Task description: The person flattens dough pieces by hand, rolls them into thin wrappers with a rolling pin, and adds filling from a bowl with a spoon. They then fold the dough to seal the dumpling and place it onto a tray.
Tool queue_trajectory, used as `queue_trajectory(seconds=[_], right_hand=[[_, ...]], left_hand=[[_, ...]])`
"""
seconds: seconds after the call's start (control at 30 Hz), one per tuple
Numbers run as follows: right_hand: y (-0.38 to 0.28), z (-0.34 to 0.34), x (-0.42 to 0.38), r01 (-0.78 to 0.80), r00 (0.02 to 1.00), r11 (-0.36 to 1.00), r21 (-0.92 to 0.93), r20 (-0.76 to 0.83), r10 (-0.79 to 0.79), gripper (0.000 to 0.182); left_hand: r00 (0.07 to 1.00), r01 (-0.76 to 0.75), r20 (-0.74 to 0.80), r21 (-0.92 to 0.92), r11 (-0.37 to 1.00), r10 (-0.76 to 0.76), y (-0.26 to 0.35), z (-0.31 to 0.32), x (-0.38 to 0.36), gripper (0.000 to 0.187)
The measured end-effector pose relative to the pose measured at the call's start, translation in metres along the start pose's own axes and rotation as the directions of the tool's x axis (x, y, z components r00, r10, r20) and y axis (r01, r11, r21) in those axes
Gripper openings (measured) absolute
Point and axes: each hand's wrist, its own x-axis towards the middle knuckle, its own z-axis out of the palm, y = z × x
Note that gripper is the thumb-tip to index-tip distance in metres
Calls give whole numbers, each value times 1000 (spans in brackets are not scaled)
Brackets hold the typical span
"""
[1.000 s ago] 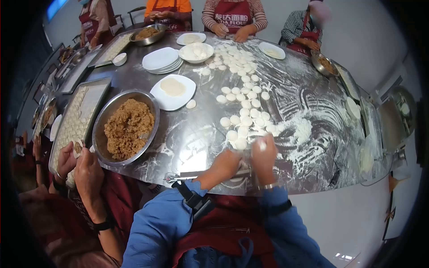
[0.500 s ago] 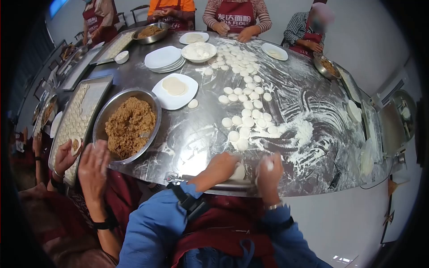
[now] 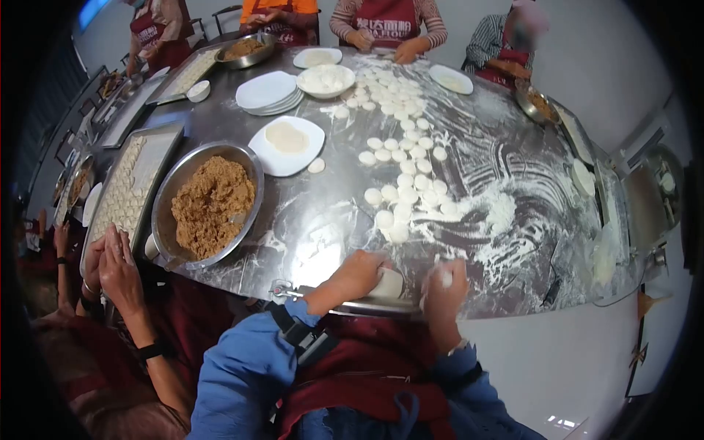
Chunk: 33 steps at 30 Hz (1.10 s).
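Note:
My left hand (image 3: 359,277) is closed at the front edge of the steel table, its fingers on a flat round dough wrapper (image 3: 387,284). To the right of it, my right hand (image 3: 445,290) is curled shut around something pale that its fingers mostly hide. Just beyond both hands, small white dough discs (image 3: 397,233) lie in a floury band that runs toward the far side. Left of that band stands a white plate (image 3: 308,163) with flat wrappers (image 3: 287,138) on it, and a single disc lies beside the plate.
A large steel bowl of brown filling (image 3: 213,209) stands at left, beside a tray of dumplings (image 3: 121,196). Stacked plates (image 3: 268,94) and a flour bowl (image 3: 326,81) are farther back. A co-worker's hands (image 3: 116,271) are at lower left; other people stand across the table.
The co-worker's hands at lower left have come together. My right hand has moved slightly down, and more of the wrapper by my left hand shows.

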Motion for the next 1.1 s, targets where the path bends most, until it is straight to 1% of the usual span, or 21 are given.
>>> queue_trajectory(seconds=[0.07,0.1,0.13,0.2,0.23,0.27,0.33,0.47,0.53,0.57,0.63,0.67,0.73,0.8,0.83,0.87,0.9,0.93,0.97,1.07,1.1], right_hand=[[-16,15,25,62,998,997,-44,-9,-63,15],[-28,21,40,108,994,983,-147,26,-105,15],[-28,30,50,113,994,983,-146,23,-111,15],[-23,46,62,245,966,949,-199,-28,-256,17],[-23,38,56,187,982,958,-217,4,-191,18],[-20,28,46,200,979,956,-214,11,-202,18],[-10,8,19,-48,998,995,-82,33,51,18],[-6,0,0,-29,999,999,-24,-18,29,17],[-33,20,38,23,1000,992,-127,19,-20,14],[-32,28,48,30,999,992,-125,14,-29,14],[-26,43,61,213,976,960,-184,-15,-219,13],[-25,39,57,223,973,958,-180,-10,-229,13],[-21,18,34,48,999,987,-153,23,-45,13],[-3,5,11,38,999,995,-92,10,-38,13],[2,3,4,19,1000,999,-34,-10,-19,14],[9,4,5,3,1000,999,-38,-12,-4,14],[-10,8,16,-3,1000,999,-47,5,4,14],[-23,16,32,3,1000,999,-50,16,-3,14],[-28,26,46,148,989,977,-150,21,-147,15],[-29,35,55,174,985,970,-172,14,-175,15],[-27,29,49,173,985,971,-167,6,-175,15]], left_hand=[[999,-27,19,4,1000,27,2,2,-1,12],[1000,-12,-15,-20,1000,12,6,4,3,11],[1000,-17,-19,-17,1000,16,8,7,7,11],[994,5,-108,-35,999,-8,8,12,15,10],[997,-3,-81,20,1000,4,7,10,13,9],[996,-1,-94,18,1000,3,4,8,12,9],[1000,9,14,154,988,-12,-4,3,8,7],[998,-34,-58,29,999,36,-7,-2,-2,8],[999,-20,-34,78,997,23,4,3,5,10],[995,-32,-88,51,998,37,5,8,9,10],[986,-55,-158,-30,998,50,6,15,14,11],[984,-55,-170,-29,998,49,3,15,13,11],[993,-112,-13,164,980,116,1,7,7,12],[995,-94,-11,121,988,97,-8,3,5,12],[998,-58,-23,90,994,60,-8,0,3,12],[1000,-18,-23,54,998,19,-6,0,-2,12],[1000,-14,0,51,999,14,-2,5,-6,12],[1000,-10,-13,19,1000,10,4,6,-2,13],[999,-9,-37,-11,1000,9,10,7,3,13],[993,-44,-107,-33,998,40,1,20,14,14],[998,-48,-31,86,995,51,3,15,13,14]])
